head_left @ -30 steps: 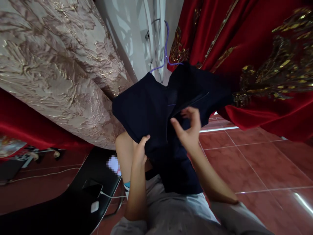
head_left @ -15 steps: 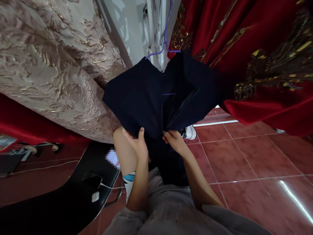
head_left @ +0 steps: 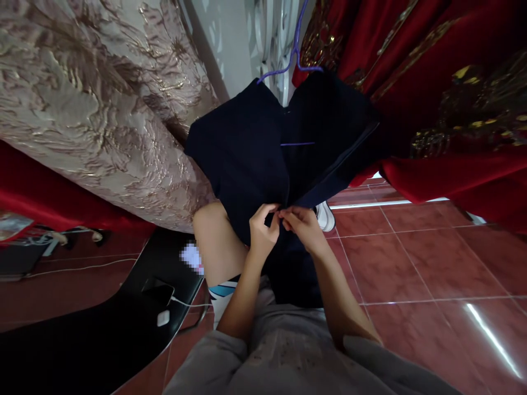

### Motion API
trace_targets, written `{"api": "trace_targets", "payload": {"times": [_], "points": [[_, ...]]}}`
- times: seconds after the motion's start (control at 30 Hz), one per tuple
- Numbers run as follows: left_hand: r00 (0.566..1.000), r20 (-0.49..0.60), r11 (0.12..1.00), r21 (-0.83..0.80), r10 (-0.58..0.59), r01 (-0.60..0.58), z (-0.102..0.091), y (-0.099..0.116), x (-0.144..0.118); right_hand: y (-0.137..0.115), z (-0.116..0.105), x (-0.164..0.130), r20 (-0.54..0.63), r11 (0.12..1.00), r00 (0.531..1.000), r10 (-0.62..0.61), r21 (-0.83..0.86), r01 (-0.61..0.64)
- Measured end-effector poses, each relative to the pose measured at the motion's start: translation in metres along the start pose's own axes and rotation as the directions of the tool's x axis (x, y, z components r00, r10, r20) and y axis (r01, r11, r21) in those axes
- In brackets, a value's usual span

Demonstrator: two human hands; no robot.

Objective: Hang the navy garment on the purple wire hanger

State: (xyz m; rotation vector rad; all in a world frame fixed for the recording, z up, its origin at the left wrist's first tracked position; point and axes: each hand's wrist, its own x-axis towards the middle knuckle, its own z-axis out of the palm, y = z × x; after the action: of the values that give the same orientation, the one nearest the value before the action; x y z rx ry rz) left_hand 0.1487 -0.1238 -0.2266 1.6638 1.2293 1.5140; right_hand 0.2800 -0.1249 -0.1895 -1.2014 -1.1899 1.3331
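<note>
A dark navy garment (head_left: 242, 142) with an open front hangs on a purple wire hanger (head_left: 296, 52). The hanger's lower bar crosses the open neck. At the lower end of the opening, my left hand (head_left: 264, 227) pinches the garment's edge between thumb and fingertips. My right hand (head_left: 302, 225) is closed on the same spot from the other side, its fingertips almost meeting those of the left. Whether a button or other small fastener sits between the fingertips, I cannot make out. Below the hands, the lower part of the garment drapes over my lap.
A beige-gold textured fabric (head_left: 107, 109) hangs at left, and a red gown with gold sequins (head_left: 391, 82) at right. On a black glossy bench (head_left: 123, 307) lie a phone (head_left: 158, 291) with a cable and a small white case (head_left: 163, 318). The floor has red tiles (head_left: 411, 247).
My left hand has moved right, from spread at the garment's left side to pinching its edge beside my right hand. The front opening's right flap has shifted outward to the right.
</note>
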Motion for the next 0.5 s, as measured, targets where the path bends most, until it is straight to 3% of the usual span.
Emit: {"api": "trace_targets", "payload": {"times": [0.07,0.13,0.2,0.27,0.33,0.43,0.5], "points": [[0.998,-0.049,1.000,-0.002,-0.024,0.024,0.005,-0.005,0.004,-0.028,-0.002,0.013,-0.010,0.997,0.998,-0.061,0.056,0.061],[0.995,-0.089,0.999,0.024,-0.037,0.039,0.012,-0.013,0.007,-0.070,-0.003,0.030,-0.076,0.973,0.979,-0.192,0.116,0.200],[0.995,-0.095,0.998,0.052,-0.026,0.032,0.019,-0.019,0.008,-0.115,-0.002,0.046,-0.186,0.913,0.914,-0.362,0.126,0.387],[0.997,-0.069,0.998,0.056,-0.014,0.018,0.021,-0.019,0.009,-0.148,0.002,0.057,-0.199,0.871,0.868,-0.456,0.101,0.481],[1.000,0.005,0.999,0.050,-0.003,0.003,0.015,-0.008,0.016,-0.163,0.006,0.061,-0.180,0.844,0.842,-0.509,0.089,0.529],[0.988,0.123,0.996,0.004,0.091,-0.093,-0.006,0.028,0.041,-0.159,0.009,0.058,-0.119,0.856,0.852,-0.510,0.031,0.516],[0.968,0.035,0.968,-0.014,0.249,-0.249,-0.021,0.059,0.069,-0.153,0.007,0.052,-0.091,0.869,0.865,-0.493,-0.013,0.494]]}}
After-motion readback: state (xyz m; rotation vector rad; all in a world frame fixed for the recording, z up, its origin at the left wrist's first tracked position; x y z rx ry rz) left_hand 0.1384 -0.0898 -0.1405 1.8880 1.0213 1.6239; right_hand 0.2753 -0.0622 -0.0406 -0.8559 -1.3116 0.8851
